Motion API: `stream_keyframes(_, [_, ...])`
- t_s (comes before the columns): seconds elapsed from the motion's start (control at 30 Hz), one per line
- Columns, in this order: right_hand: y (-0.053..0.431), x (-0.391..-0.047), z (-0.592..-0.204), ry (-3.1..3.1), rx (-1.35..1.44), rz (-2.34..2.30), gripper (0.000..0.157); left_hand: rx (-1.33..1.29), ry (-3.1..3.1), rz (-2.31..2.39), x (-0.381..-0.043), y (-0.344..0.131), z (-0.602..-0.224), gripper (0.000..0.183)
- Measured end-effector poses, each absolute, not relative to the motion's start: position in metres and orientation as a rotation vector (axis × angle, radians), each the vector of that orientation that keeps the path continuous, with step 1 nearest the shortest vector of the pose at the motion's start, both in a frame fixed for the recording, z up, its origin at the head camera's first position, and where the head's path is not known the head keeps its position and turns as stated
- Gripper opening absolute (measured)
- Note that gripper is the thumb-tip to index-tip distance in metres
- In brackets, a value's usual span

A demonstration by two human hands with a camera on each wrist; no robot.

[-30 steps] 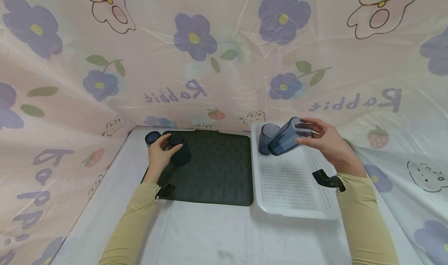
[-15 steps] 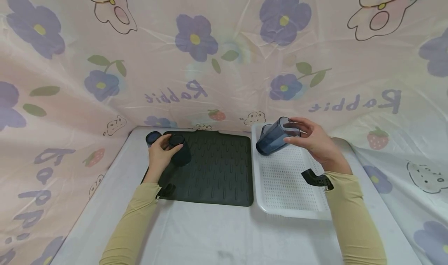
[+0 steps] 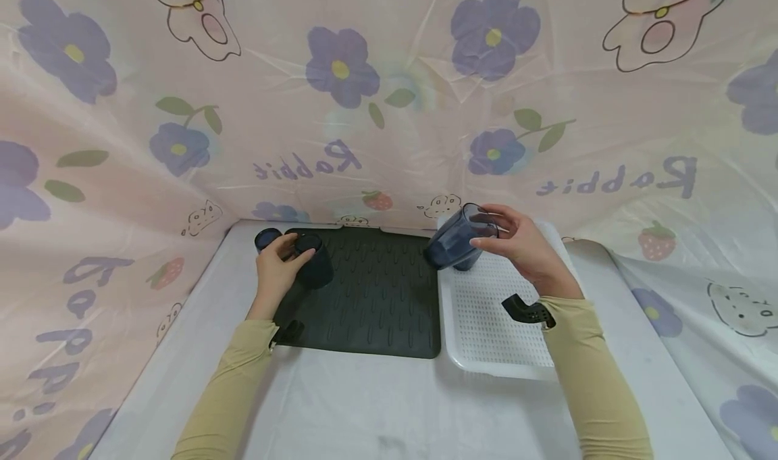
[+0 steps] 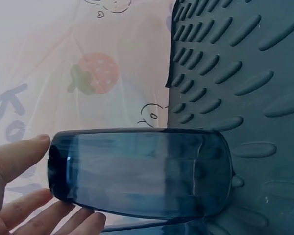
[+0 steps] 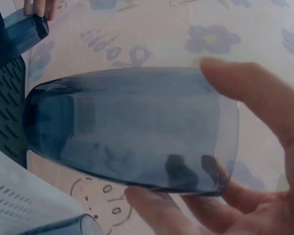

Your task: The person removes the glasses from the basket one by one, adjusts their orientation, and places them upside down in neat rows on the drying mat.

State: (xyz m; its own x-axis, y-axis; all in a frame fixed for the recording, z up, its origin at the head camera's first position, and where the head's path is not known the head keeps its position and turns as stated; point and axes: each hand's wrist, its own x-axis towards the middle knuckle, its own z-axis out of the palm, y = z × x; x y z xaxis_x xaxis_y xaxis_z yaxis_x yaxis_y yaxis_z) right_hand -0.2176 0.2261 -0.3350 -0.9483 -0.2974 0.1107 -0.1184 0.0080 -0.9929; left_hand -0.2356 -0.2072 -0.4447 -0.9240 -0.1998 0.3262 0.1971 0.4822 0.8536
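Note:
My left hand (image 3: 276, 271) holds a blue drinking glass (image 3: 315, 268) by its upper end, thumb on one side and fingers on the other. In the left wrist view this glass (image 4: 132, 171) stands upside down on the dark drying mat (image 3: 377, 298), its thick base by the fingertips. Another glass (image 3: 265, 237) is just left of it, mostly behind the hand. My right hand (image 3: 523, 247) grips a second blue glass (image 3: 456, 238) near its rim, tilted with the base toward the mat. A further glass (image 3: 467, 264) in the white basket (image 3: 504, 369) is mostly hidden behind it.
The basket, with its perforated floor, stands right beside the mat's right edge. White cloth (image 3: 377, 406) covers the table in front. A printed curtain (image 3: 401, 129) hangs close behind and at both sides.
My right hand has carried its tilted glass leftward across the basket, so the base now overlaps the mat's right edge in the head view. My left hand and its glass have stayed put.

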Motion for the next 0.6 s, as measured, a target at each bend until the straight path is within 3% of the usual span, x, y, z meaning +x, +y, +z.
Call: stream_keyframes(0.6, [0.198,-0.223,-0.346,2.128,-0.339,-2.027,0.071,-0.067,-2.301,-1.494,-0.214,-0.202,-0.424,0.054])
